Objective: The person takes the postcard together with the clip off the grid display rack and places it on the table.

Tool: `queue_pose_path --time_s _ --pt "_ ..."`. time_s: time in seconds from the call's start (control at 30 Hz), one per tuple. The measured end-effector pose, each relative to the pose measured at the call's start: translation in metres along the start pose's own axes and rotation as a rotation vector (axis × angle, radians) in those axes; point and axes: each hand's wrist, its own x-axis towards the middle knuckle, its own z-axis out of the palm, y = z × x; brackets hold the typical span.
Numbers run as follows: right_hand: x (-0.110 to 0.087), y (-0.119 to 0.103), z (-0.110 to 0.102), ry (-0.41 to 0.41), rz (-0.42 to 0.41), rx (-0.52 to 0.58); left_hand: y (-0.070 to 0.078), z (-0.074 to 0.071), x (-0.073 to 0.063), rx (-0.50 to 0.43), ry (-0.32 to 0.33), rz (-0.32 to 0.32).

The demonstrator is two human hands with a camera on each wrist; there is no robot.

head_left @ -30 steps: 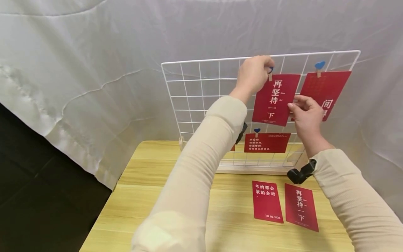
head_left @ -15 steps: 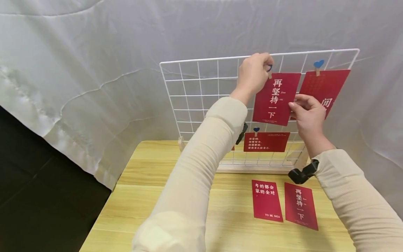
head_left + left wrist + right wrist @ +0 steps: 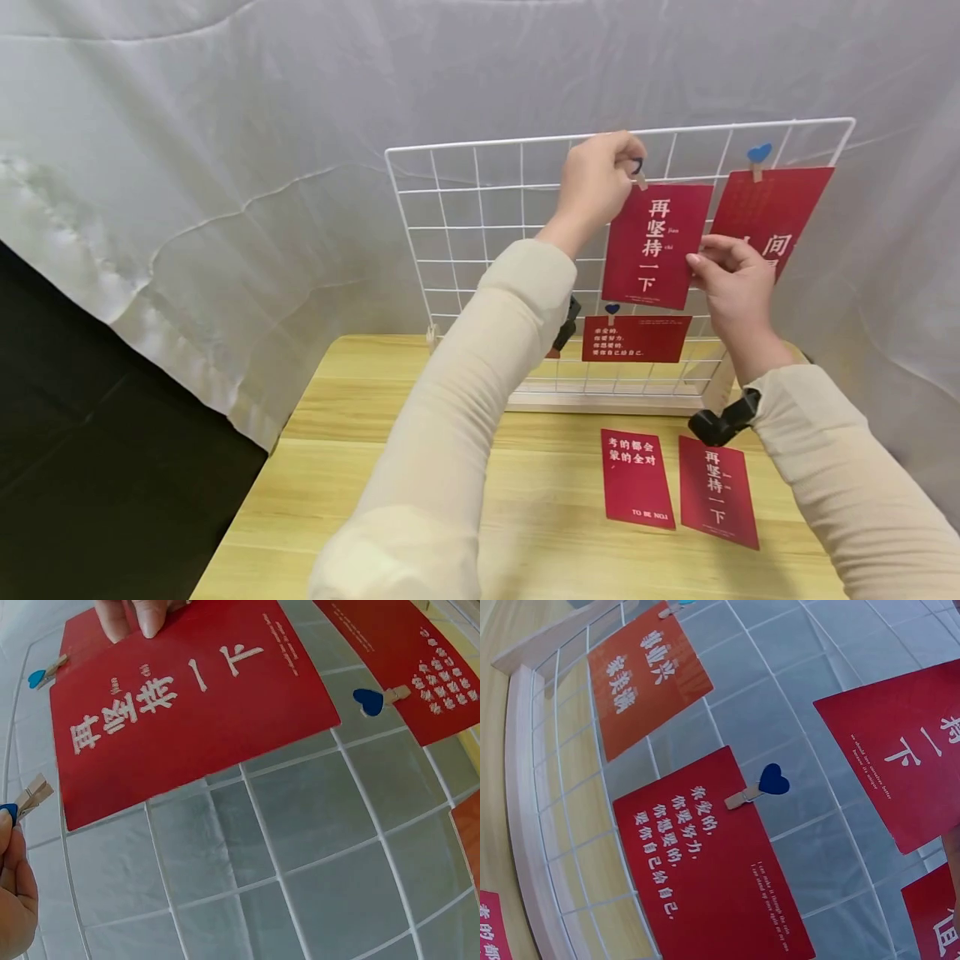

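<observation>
Upper right of frame: left hand [image 3: 598, 179] pinches blue-heart clothespin [image 3: 34, 794] just beside red card's [image 3: 651, 248] top-left corner; right hand [image 3: 738, 287] pinches its right edge.

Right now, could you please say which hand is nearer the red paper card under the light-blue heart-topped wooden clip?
Right: the right hand is in front of that card, at its lower left; the left hand, farther left, pinches a dark-blue heart-topped wooden clip.
</observation>
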Motion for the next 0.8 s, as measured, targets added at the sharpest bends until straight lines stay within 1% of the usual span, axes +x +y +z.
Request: queue_pose_path --time_s 0.1,0.27,0.33,0.47,0.67,0.73,0.8 --pt "-0.002 0.004 -0.001 -0.002 -0.008 0.022 -0.004 0.0 -0.004 -0.037 0.0 0.005" --pt "-0.007 0.011 -0.004 -0.01 0.014 -0.019 -0.014 0.002 -0.01 -0.089 0.01 -0.007" --pt "-0.009 0.014 -0.006 -0.008 0.024 -0.041 -0.019 0.004 -0.012 -0.094 0.016 -0.014" --pt "-0.013 0.021 -0.008 -0.006 0.029 -0.046 -0.028 0.006 -0.017 -0.116 0.01 -0.03" --pt "-0.021 0.032 -0.01 -0.043 0.053 -0.106 -0.042 0.01 -0.029 -0.151 0.005 -0.049" --pt "-0.024 0.036 -0.011 -0.059 0.057 -0.092 -0.046 0.012 -0.033 -0.139 0.003 -0.043" --pt "-0.026 0.039 -0.011 -0.069 0.061 -0.08 -0.05 0.014 -0.037 -0.149 -0.008 -0.047"
